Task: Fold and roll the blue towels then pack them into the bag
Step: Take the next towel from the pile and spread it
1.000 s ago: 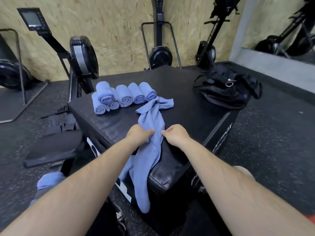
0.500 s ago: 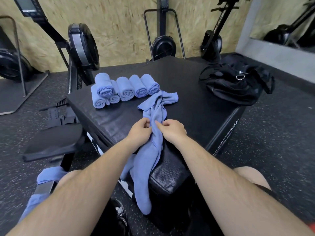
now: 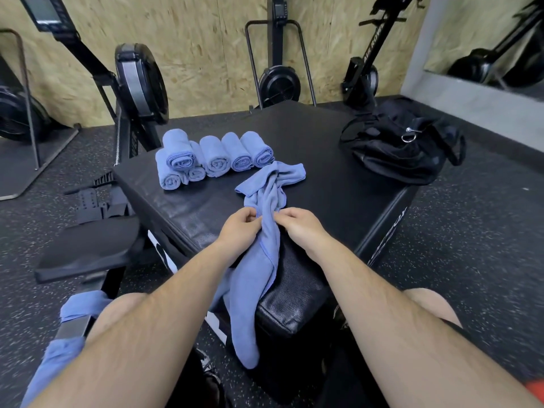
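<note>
your left hand (image 3: 239, 228) and right hand (image 3: 300, 228) both pinch a soft, crumpled blue towel (image 3: 265, 237) bunched between them, draped off the padded black box (image 3: 323, 178). six rolled towels (image 3: 212, 159) sit beyond, near the far-left edge. the slumped black bag (image 3: 403, 145) lies far right.

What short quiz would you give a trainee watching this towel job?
1. True or false: the black bag sits on the floor.
2. The left hand and right hand both grip: A) the loose towel, B) a rolled towel, C) the bag's strap?
3. How many rolled towels lie on the black box?
Key: 1 false, it rests on the box. 2 A. 3 six.
</note>
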